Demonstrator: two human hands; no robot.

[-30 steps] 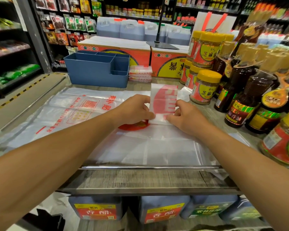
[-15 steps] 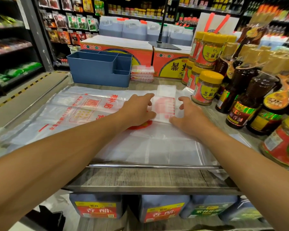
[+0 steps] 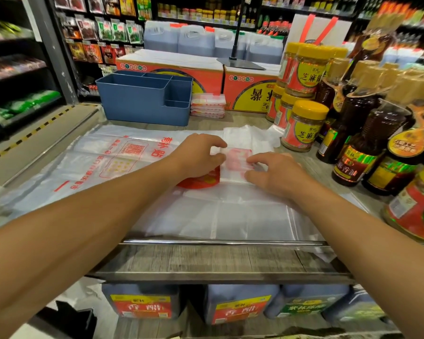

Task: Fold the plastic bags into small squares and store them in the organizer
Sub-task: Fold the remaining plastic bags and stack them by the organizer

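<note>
A big flat sheet of clear plastic bags with red print (image 3: 113, 162) lies spread over the grey wooden shelf top (image 3: 206, 260), most likely so each bag can be pulled flat before folding. Behind the sheet stands the blue plastic organizer box with open compartments (image 3: 142, 104), near enough to reach when a square is done. Just right of that blue box sits a small stack of folded clear-and-red bag squares (image 3: 208, 105), not yet inside it. Round jars with yellow lids (image 3: 304, 126) stand further right of the box. In front of the box, on top of the sheet, rests the small folded clear bag with a pink-red patch (image 3: 238, 160). It looks like a narrow strip, shiny and a bit puffy, with a loose white end sticking out toward the box. The left hand (image 3: 198, 155) presses its left side with curled, spread fingers, and the right hand (image 3: 277, 172) presses its right side the same way, probably to flatten the fold so it cannot spring open.
</note>
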